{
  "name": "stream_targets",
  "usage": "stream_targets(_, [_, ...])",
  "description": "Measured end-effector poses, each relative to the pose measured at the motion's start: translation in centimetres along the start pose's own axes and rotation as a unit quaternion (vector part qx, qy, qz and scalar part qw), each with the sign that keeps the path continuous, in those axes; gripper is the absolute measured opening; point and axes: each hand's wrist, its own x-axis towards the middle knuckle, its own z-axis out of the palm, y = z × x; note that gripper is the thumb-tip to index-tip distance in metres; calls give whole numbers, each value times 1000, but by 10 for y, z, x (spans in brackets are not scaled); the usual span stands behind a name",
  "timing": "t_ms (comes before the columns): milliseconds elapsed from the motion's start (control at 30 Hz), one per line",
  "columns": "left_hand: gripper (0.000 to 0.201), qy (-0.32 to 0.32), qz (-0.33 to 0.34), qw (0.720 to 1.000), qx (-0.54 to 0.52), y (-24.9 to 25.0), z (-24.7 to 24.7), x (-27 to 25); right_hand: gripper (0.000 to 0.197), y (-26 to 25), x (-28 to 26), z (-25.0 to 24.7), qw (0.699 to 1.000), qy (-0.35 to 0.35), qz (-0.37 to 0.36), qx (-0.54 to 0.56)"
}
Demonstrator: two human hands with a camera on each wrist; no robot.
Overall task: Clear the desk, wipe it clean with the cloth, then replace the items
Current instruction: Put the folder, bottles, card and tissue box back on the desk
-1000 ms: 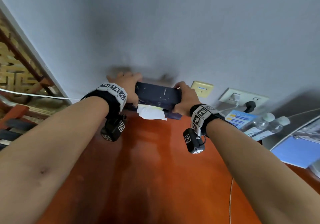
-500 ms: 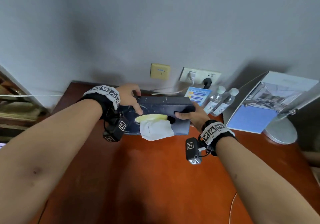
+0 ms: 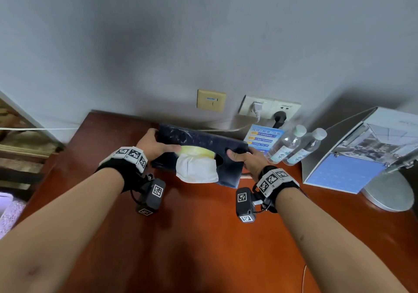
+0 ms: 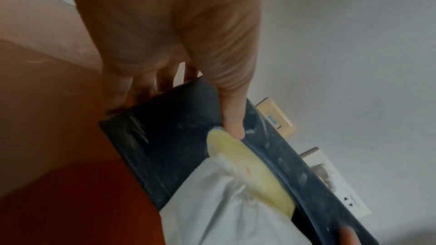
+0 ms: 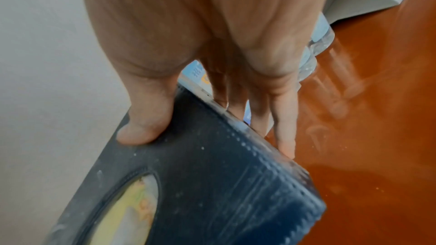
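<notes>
The left hand's (image 3: 156, 146) fingers go behind the far end of the dark tissue box (image 3: 199, 154) — only the thumb shows on top. The right hand's (image 3: 250, 160) fingers are hidden under the box's other end. The box's underside is out of sight, so contact with the desk (image 3: 203, 236) cannot be told. Print on the blue card (image 3: 263, 137) and the two bottles' (image 3: 294, 147) labels is too small to read — the folder (image 3: 362, 152) is cut by the right edge.

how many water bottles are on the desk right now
2. Both stand upright side by side at the back of the desk, right of the tissue box: left bottle, right bottle. The folder beside them could hide more.
</notes>
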Motion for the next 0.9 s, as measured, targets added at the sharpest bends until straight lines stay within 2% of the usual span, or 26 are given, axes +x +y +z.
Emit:
stream_targets(67, [88,7,-3,999,45,28,0,-37,55,3,8,6,999,1,31,-19])
stream_targets(200, [81,-5,-24,994,108,39,5,-32,39,14,31,8,997,20,67,-39])
stream_targets(267, [81,-14,-27,991,130,44,8,-20,46,16,41,10,993,57,61,-81])
stream_targets(333, [84,-18,-35,984,172,47,11,-14,58,17,47,14,977,101,36,-185])
stream_targets(400, [85,-15,-41,975,219,50,14,-12,58,15,49,18,962,116,12,-247])
stream_targets(500, [82,-7,-53,968,245,51,17,-5,49,14,50,20,961,114,-2,-252])
stream_targets(533, [81,-5,-55,967,250,54,18,-4,51,14,49,20,960,113,1,-256])
stream_targets(633, [74,8,-52,965,257,63,21,1,79,15,46,21,956,96,52,-271])
stream_targets(700, [64,15,-51,969,241,69,25,3,89,13,44,21,956,72,95,-267])
stream_targets(800, [60,28,-49,972,227,78,27,8,82,7,42,20,962,54,144,-224])
stream_targets(900, [66,30,-40,977,206,83,25,15,67,1,47,22,969,62,131,-197])
